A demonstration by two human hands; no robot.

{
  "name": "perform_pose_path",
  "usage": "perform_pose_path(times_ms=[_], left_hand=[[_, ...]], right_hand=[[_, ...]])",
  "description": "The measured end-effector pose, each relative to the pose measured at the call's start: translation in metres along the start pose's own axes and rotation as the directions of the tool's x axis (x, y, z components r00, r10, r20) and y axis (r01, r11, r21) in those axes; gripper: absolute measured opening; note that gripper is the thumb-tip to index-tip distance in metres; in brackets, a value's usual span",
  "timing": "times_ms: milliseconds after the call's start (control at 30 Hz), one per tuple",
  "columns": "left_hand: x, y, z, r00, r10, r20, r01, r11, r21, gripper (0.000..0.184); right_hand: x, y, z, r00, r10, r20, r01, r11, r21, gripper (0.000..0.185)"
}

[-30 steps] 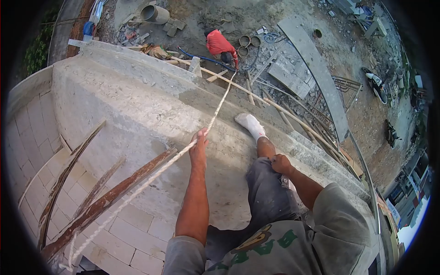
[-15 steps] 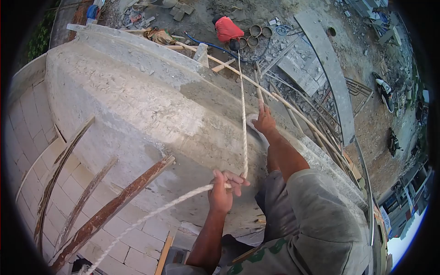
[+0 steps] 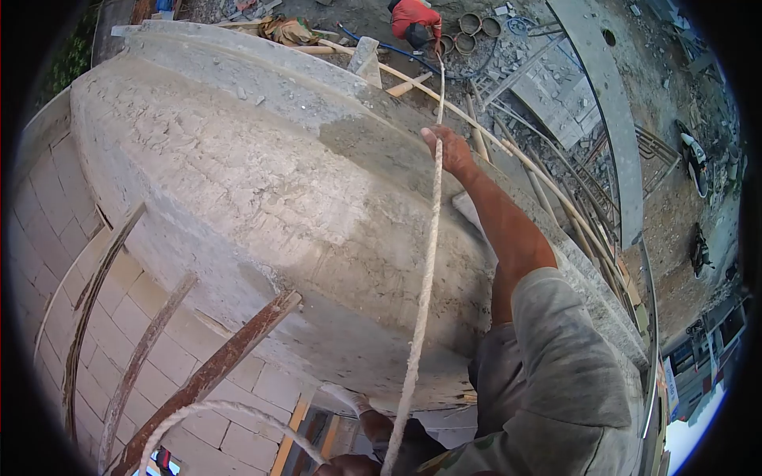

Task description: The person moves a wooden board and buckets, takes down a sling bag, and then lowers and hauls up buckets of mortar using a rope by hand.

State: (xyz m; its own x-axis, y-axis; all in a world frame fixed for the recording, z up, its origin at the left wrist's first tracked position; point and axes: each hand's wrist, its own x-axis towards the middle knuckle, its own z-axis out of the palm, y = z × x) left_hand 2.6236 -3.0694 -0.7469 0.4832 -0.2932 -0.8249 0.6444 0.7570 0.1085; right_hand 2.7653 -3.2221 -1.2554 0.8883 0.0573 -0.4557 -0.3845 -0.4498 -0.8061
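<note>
Out over the concrete ledge (image 3: 262, 182), my right hand (image 3: 451, 149) is closed round the white rope (image 3: 429, 270). From there the rope runs down to a person in red (image 3: 414, 17) on the ground, whose hand is at its far end. At the bottom edge my left hand (image 3: 348, 466) is partly in view, closed on the rope near my body. A loose loop of rope arcs to the left of it, over a brown wooden pole.
Wooden poles (image 3: 214, 365) stick up at the left beside a block wall (image 3: 214, 428). Bamboo poles (image 3: 548, 190) and a long grey plank (image 3: 611, 103) lie beyond the ledge, with metal rings and rubble below. Motorbikes stand at the right.
My right hand has gone from reaching out open to holding the rope farther out. My left hand has dropped back toward my body, and the rope behind it has gone slack in a loop.
</note>
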Motion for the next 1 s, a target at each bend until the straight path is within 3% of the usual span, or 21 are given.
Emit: perform_pose_path(times_ms=[67,100,133,200,233,267,333,400,433,467,533,567,600,667,700,733,800,867,900,967,1000], left_hand=[[-0.008,-0.001,0.005,0.976,-0.193,-0.100,0.195,0.981,0.010,0.059],[0.017,-0.004,0.008,0.921,-0.196,-0.336,0.267,0.947,0.179,0.053],[0.053,-0.011,0.007,0.824,-0.141,-0.549,0.364,0.874,0.322,0.049],[0.109,-0.022,-0.029,0.779,0.218,-0.587,0.325,0.661,0.676,0.038],[0.138,-0.015,-0.033,0.805,0.336,-0.489,0.125,0.710,0.693,0.041],[0.167,-0.004,-0.034,0.809,0.419,-0.413,0.045,0.656,0.754,0.050],[0.217,0.010,-0.022,0.825,0.524,-0.212,-0.067,0.462,0.884,0.055],[0.247,0.011,-0.037,0.861,0.492,0.130,-0.273,0.230,0.934,0.059],[0.258,0.009,-0.040,0.857,0.478,0.191,-0.278,0.118,0.953,0.061],[0.270,0.007,-0.043,0.850,0.463,0.251,-0.285,0.004,0.959,0.063],[0.281,0.004,-0.031,0.833,0.533,0.150,-0.057,-0.186,0.981,0.068],[0.270,0.012,0.005,0.734,0.626,0.264,-0.225,-0.143,0.964,0.071],[0.260,0.026,0.035,0.510,0.720,0.470,-0.194,-0.436,0.879,0.065],[0.243,0.062,0.066,0.386,0.862,0.328,-0.262,-0.238,0.935,0.044],[0.226,0.078,0.082,0.534,0.833,0.145,-0.398,0.096,0.912,0.037],[0.208,0.090,0.103,0.688,0.726,0.005,-0.456,0.427,0.781,0.044],[0.151,0.099,0.162,0.732,0.679,0.056,-0.589,0.589,0.553,0.053],[0.082,0.099,0.172,0.806,0.589,0.053,-0.541,0.697,0.470,0.052],[0.045,0.102,0.162,0.856,0.506,0.106,-0.500,0.758,0.419,0.053],[-0.033,0.113,0.143,0.769,0.632,0.102,-0.624,0.704,0.339,0.052],[-0.069,0.114,0.147,0.729,0.666,0.162,-0.630,0.559,0.539,0.051]], right_hand=[[-0.007,-0.042,-0.016,0.971,0.237,0.020,-0.233,0.932,0.277,0.049],[-0.015,-0.060,-0.027,0.966,0.244,-0.088,-0.205,0.927,0.315,0.053],[-0.026,-0.079,-0.042,0.962,0.241,-0.130,-0.186,0.922,0.338,0.054],[-0.052,-0.120,-0.080,0.946,0.235,-0.222,-0.139,0.916,0.377,0.054],[-0.065,-0.135,-0.096,0.959,0.192,-0.207,-0.105,0.923,0.369,0.054],[-0.080,-0.151,-0.110,0.970,0.153,-0.186,-0.077,0.928,0.364,0.054],[-0.113,-0.200,-0.135,0.984,0.143,-0.104,-0.097,0.928,0.359,0.053],[-0.148,-0.270,-0.158,0.998,-0.031,0.053,0.008,0.919,0.393,0.042],[-0.164,-0.306,-0.169,0.978,-0.206,0.039,0.187,0.939,0.287,0.038],[-0.182,-0.342,-0.175,0.949,-0.312,0.035,0.285,0.904,0.318,0.031],[-0.213,-0.404,-0.187,0.870,-0.494,0.005,0.446,0.789,0.423,0.021],[-0.227,-0.432,-0.194,0.822,-0.569,-0.021,0.505,0.710,0.491,0.019],[-0.234,-0.464,-0.225,0.683,-0.702,0.204,0.518,0.662,0.542,0.018],[-0.247,-0.522,-0.259,0.302,-0.774,0.557,0.524,0.623,0.581,0.020],[-0.266,-0.543,-0.251,0.319,-0.852,0.416,0.632,0.518,0.576,0.027],[-0.293,-0.565,-0.234,0.308,-0.913,0.266,0.736,0.406,0.542,0.034],[-0.313,-0.585,-0.235,0.247,-0.969,-0.013,0.818,0.201,0.539,0.036],[-0.294,-0.582,-0.254,0.197,-0.946,-0.257,0.788,-0.003,0.616,0.026],[-0.277,-0.553,-0.275,0.251,-0.890,-0.380,0.890,0.058,0.452,0.049],[-0.216,-0.453,-0.277,0.582,-0.805,-0.114,0.727,0.453,0.517,0.075],[-0.186,-0.378,-0.273,0.755,-0.655,0.043,0.610,0.725,0.320,0.081]])
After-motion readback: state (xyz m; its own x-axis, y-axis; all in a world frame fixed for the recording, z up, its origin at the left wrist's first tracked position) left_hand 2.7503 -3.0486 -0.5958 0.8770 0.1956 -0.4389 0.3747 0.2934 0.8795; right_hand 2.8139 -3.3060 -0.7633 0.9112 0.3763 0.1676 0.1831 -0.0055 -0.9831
